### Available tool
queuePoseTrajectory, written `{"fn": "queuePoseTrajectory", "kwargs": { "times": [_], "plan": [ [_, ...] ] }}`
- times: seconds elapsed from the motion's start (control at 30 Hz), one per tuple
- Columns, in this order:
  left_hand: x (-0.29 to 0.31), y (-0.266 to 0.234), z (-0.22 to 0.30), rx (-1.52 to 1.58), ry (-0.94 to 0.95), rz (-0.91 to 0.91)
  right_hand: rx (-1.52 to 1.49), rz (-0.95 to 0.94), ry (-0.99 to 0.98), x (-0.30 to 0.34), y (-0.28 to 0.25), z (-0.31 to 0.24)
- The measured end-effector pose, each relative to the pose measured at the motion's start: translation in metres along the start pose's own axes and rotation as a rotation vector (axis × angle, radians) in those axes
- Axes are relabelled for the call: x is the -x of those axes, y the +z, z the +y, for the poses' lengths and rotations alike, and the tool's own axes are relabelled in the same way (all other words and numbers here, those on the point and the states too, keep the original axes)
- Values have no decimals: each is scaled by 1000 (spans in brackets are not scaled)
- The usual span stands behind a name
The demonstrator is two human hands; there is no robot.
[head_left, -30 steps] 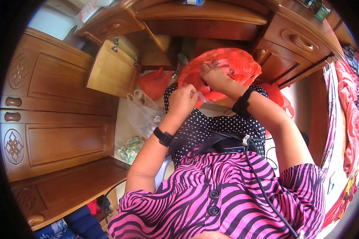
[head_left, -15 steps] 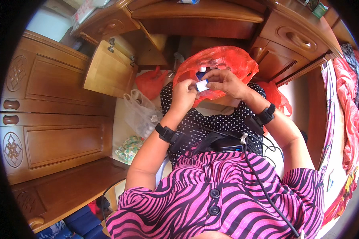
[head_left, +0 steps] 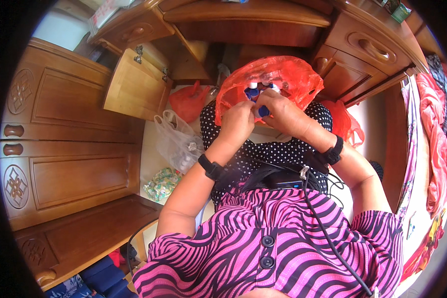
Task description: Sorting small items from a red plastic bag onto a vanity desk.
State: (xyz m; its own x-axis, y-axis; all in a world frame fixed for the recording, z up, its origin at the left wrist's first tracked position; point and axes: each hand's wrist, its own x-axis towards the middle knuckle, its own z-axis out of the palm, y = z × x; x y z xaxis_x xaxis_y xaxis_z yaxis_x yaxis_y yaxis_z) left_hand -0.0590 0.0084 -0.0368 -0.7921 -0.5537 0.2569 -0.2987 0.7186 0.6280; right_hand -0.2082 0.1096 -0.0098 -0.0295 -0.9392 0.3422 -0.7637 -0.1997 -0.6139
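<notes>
An open red plastic bag (head_left: 300, 74) rests at my knees. Several small blue and white containers (head_left: 252, 93) lie in it. Over the bag's near rim, my left hand (head_left: 237, 121) and my right hand (head_left: 285, 113) meet with bent fingers. Between them is a small blue-and-white item (head_left: 264, 111), mostly covered by the fingers; whether it is a box or a bottle cannot be made out. Both hands appear closed on it, the right from above and the left from the near left side.
A wooden cabinet door (head_left: 134, 84) hangs open at the left. On the floor beside my leg are a clear plastic bag (head_left: 176, 141), a second red bag (head_left: 189, 102) and a patterned bundle (head_left: 162, 184). A wooden desk (head_left: 248, 15) stands ahead. Clothes (head_left: 432, 124) hang at the right.
Both hands have turned the small item, so its white face is now mostly hidden and blue shows. My left hand has rotated and shifted slightly right and nearer; the bag is nearly unmoved.
</notes>
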Motion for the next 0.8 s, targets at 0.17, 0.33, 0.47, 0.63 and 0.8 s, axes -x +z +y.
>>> {"fn": "queuePoseTrajectory", "kwargs": {
  "times": [0.17, 0.33, 0.47, 0.63, 0.8],
  "plan": [
    [2, 2, 4, 31, 11, -12, -195, -145, 393, 0, -4, 5],
    [2, 5, 1, 29, 6, 9, -619, -157, 503, 10, 9, 27],
    [1, 2, 2, 33, 46, 61, -879, -138, 610, 11, 9, 32],
    [1, 3, 9, -9, 82, 52, -811, -101, 578, 13, 13, 37],
    [-1, 6, 16, -131, 205, -12, -796, -52, 583, 16, 13, 40]
  ]
}}
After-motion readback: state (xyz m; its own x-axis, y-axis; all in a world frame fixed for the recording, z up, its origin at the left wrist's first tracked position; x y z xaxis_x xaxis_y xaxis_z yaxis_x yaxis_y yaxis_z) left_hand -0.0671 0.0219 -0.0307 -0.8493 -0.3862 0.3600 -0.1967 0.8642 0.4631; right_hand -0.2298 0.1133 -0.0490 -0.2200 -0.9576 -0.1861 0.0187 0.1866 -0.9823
